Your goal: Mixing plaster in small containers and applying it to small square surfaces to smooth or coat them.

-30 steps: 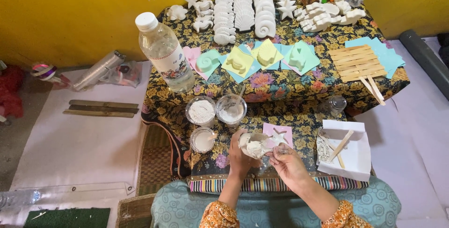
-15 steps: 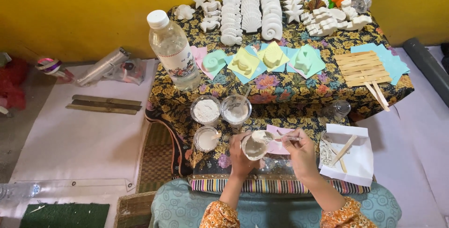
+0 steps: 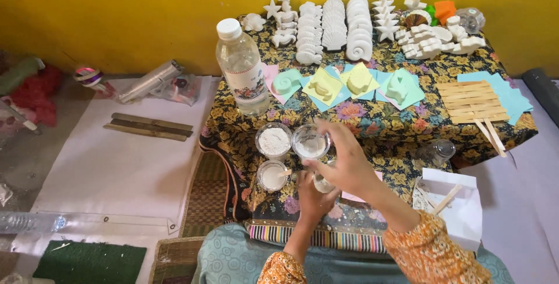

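The left hand (image 3: 314, 199) grips a small clear cup (image 3: 322, 184) of white mix near the front edge of the counter (image 3: 372, 124), fingers closed round its wall to steady it. The right hand (image 3: 347, 164) reaches over it toward the far-left, fingers spread and partly curled, tips resting at the rim of a second cup (image 3: 310, 142) of white material; whether they grip that rim cannot be told. Just left stand a cup of white powder (image 3: 273, 140) and, nearer, a cup with a stick (image 3: 272, 174), grouped within easy reach. A water bottle (image 3: 241, 66) stands upright behind them. Coloured moulds (image 3: 359, 81) lie on paper squares mid-counter; finished white casts (image 3: 335, 25) are ranked along the far edge.
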